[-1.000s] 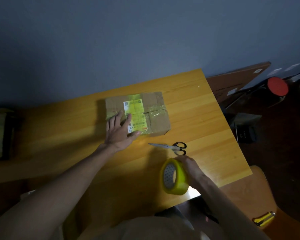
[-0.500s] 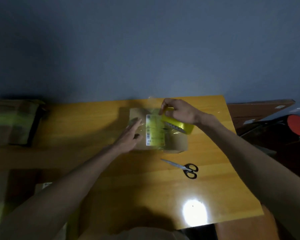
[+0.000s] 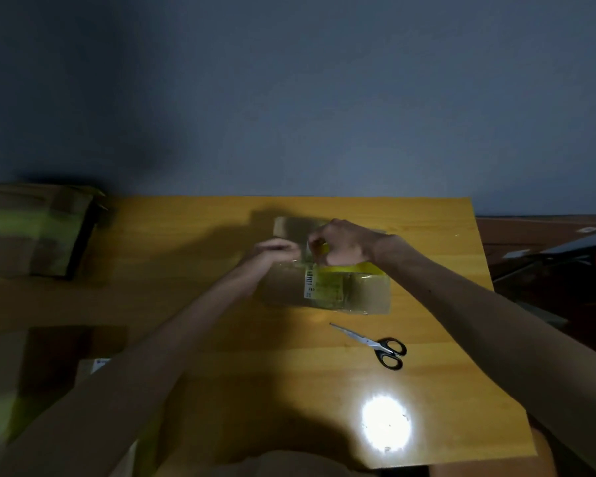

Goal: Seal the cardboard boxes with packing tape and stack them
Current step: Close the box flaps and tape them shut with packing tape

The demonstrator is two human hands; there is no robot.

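The right grip (image 3: 341,244) clenches the tape roll (image 3: 324,250) above the box (image 3: 358,294), which lies on the desk (image 3: 444,373) directly beneath both grips. The left grip (image 3: 276,249) is curled just beside the right; whether it pinches tape cannot be told. Risk: an unanchored strip may wrinkle or self-adhere.
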